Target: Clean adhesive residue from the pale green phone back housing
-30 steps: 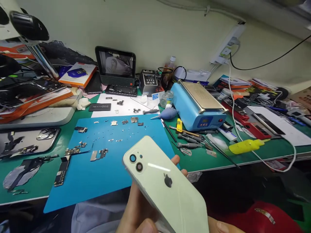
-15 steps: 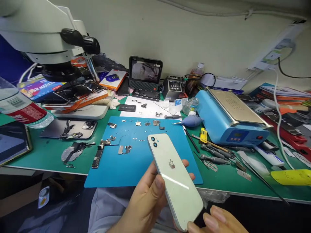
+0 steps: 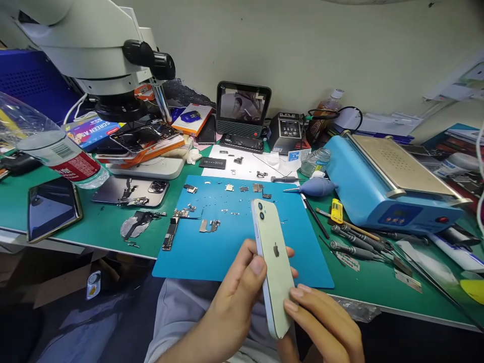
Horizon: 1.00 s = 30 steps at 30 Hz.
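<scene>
A pale green smartphone with two camera lenses is held up over my lap, back side facing me and tilted so its left side edge shows. My left hand is closed around it, thumb on the left edge and fingertips showing past the right edge. My right hand grips its lower right part, with fingertips on the back; its thumb is partly hidden below the bottom end. Behind the phone, a blue mat bears a narrow logic board, a flex cable part and several tiny components.
A microscope overhangs the left, near a tilted plastic bottle and a dark phone. On the right stand a blue heating-plate machine, an air blower bulb and several screwdrivers. A small screen device stands at the back.
The phone has turned so its left side edge shows more. My right hand has moved up from the bottom corner onto its lower right side. The camera view has shifted left.
</scene>
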Tool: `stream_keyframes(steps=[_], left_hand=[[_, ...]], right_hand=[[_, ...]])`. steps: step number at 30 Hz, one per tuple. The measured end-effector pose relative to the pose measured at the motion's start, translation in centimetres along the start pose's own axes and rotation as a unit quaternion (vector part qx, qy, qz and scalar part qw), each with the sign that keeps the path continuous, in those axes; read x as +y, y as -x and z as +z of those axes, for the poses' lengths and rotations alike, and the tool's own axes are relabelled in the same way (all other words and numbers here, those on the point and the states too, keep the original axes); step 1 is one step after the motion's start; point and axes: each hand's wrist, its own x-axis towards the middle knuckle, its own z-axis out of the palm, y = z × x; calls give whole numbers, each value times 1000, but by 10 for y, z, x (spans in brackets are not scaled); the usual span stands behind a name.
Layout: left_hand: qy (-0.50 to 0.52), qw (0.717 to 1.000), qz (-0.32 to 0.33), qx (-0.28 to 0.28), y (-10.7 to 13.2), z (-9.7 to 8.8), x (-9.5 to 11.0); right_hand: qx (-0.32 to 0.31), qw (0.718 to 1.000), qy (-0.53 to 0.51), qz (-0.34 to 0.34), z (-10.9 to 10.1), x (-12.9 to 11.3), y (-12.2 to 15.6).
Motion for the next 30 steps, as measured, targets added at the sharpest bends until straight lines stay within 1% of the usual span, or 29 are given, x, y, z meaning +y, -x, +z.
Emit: stream_keyframes(steps=[2,5,9,11,13,15,18,22,25,30], left_hand=[[-39,999,16,11,0,-4,-1],[-99,993,63,17,0,-9,-5],[-165,980,115,-4,0,-13,-10],[-189,973,128,-17,0,-13,-10],[-208,968,137,-27,0,-13,-9],[-224,964,139,-30,1,-13,-7],[-251,958,134,-35,3,-12,-6],[-284,948,137,-49,5,-11,-6],[-295,943,143,-50,3,-12,-6],[-300,941,144,-55,1,-14,-7]], right_hand=[[0,999,-24,31,5,-3,3],[-24,994,-77,69,8,-8,6],[-47,980,-121,149,4,-12,1],[-81,975,-120,166,2,-11,-4],[-111,975,-108,162,0,-8,-10],[-126,976,-93,152,-1,-6,-15],[-127,975,-83,163,-3,-5,-19],[-132,970,-104,176,-4,-9,-23],[-137,971,-105,165,-4,-12,-23],[-126,976,-97,146,-1,-11,-22]])
